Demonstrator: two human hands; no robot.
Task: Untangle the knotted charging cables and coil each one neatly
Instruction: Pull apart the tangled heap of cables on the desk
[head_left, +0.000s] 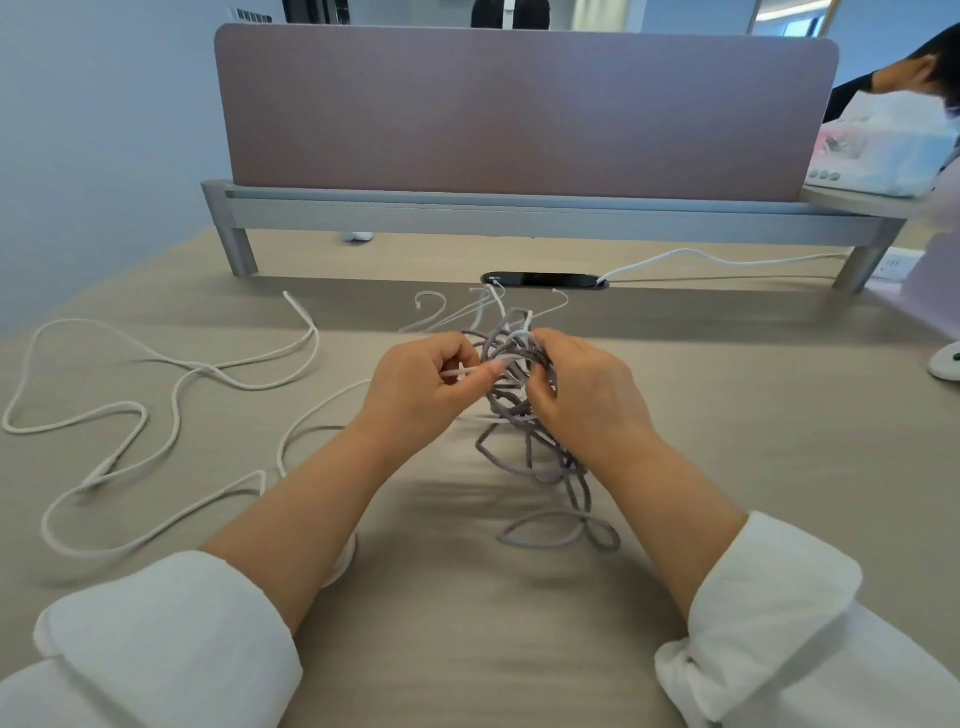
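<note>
Looking down on the beige desk (727, 426), I've got both hands lifted over its middle: the left hand (415, 387) pinches a white cable (460, 372) between thumb and fingertips, and the right hand (587, 395) has its fingers curled round the grey braided cable tangle (506, 358). Grey loops (550, 535) trail from it onto the desk, and loose white cable (101, 474) sprawls well off to the left.

The one camera sits on my head, looking forward and down at the desk (727, 415), close over my left hand (421, 384) and right hand (582, 387), with the divider (519, 114) beyond.
</note>
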